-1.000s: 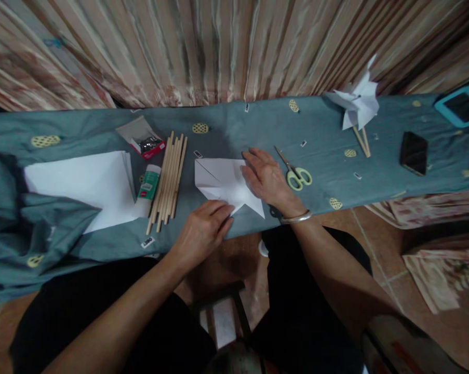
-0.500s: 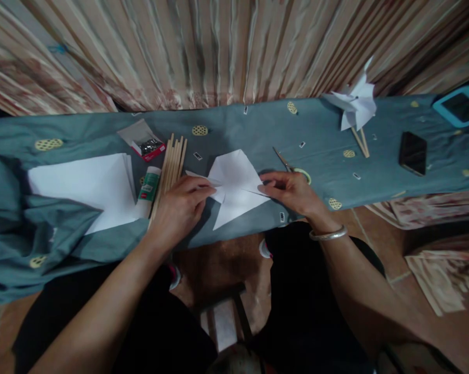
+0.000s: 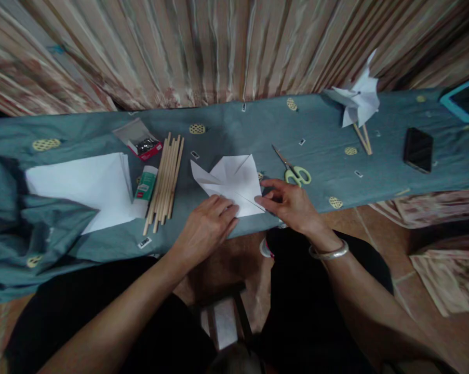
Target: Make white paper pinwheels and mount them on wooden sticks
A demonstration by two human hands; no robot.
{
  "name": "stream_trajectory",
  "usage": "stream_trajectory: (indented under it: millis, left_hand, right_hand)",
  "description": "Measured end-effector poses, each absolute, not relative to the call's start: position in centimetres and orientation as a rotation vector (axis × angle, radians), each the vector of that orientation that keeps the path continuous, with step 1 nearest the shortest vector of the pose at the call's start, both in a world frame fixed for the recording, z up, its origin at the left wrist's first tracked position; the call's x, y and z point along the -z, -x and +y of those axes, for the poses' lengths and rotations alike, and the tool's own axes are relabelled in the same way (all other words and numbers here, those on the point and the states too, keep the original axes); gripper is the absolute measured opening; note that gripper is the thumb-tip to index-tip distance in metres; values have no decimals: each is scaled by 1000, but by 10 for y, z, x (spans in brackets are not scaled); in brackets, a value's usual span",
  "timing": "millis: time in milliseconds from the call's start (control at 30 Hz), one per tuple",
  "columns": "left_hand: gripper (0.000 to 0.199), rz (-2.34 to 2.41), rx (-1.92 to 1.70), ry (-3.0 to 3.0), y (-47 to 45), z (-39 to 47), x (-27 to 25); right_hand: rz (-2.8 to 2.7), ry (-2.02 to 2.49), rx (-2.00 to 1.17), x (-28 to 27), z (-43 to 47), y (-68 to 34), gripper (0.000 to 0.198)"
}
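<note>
A white sheet of paper [image 3: 238, 179], cut with slits from its corners, lies in front of me on the cloth-covered table. One flap stands up at its left side. My left hand [image 3: 209, 226] is at the near left edge, its fingers closed on the paper. The right corner is pinched between the thumb and fingers of my right hand [image 3: 286, 205], which has a bangle on its wrist. Just beyond that hand lie scissors [image 3: 296, 175] with light green handles. A bundle of wooden sticks [image 3: 166, 179] rests left of the sheet.
Further left are a green-and-white glue tube [image 3: 146, 184], an open red box of small metal pieces [image 3: 145, 145] and a stack of white paper [image 3: 78, 184]. To the right are paper pinwheels [image 3: 361, 101] on sticks, a dark phone [image 3: 418, 149] and a blue-framed device [image 3: 464, 101].
The paper has been turned, and its left flap now points up. My left hand has moved right and nearer to me, along the paper's near edge. The scissor handles have come into view.
</note>
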State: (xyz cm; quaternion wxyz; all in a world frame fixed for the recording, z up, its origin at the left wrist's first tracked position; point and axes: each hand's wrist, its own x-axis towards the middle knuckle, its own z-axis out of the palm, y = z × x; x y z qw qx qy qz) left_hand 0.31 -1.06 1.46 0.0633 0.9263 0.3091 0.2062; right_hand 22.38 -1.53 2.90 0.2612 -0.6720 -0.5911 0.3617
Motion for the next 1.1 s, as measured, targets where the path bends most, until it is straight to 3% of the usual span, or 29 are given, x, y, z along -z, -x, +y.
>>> stream_trajectory:
  millis: [367, 600, 800, 1100]
  left_hand:
    - [17, 968, -734, -2753, 3, -9, -13]
    - [14, 930, -785, -2766, 7, -12, -15]
    - [15, 922, -812, -2767, 13, -17, -18]
    - [14, 897, -758, -2756, 13, -22, -18]
  right_hand:
    - [-1743, 1853, -807, -34, -18, -223, 25]
    - [-1918, 1556, -605, -33, -20, -229, 50]
    - [-1942, 1356, -837, -30, -20, -226, 16]
    - [-1880, 1338, -944, -27, -15, -214, 6]
